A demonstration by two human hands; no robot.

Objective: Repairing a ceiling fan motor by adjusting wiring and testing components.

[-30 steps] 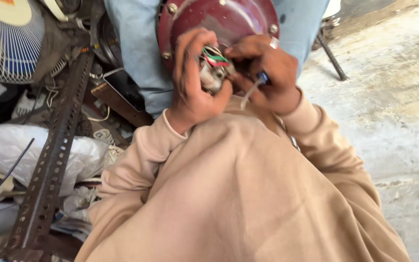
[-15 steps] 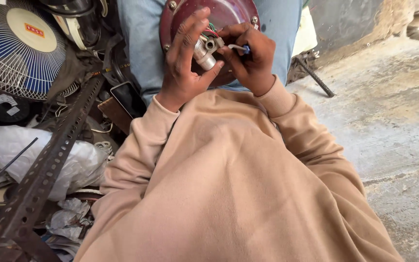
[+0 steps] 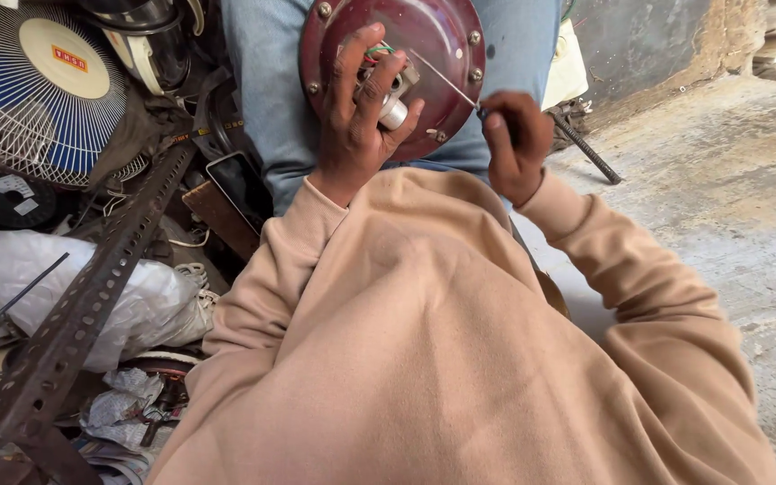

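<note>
While left hand [image 3: 361,117] clamps silver shaft [image 3: 394,111] and coloured wires [image 3: 375,52] at centre of maroon motor housing [image 3: 442,54], housing rests on lap, top middle of view. Right hand [image 3: 515,144] pinches thin wire [image 3: 442,78], drawn taut from shaft. My worry: hard tug may snap wire or tear it loose; round housing may roll off knees toward concrete floor [image 3: 729,216]. Blue fan guard [image 3: 29,108], perforated angle iron [image 3: 92,296] crowd left side.
</note>
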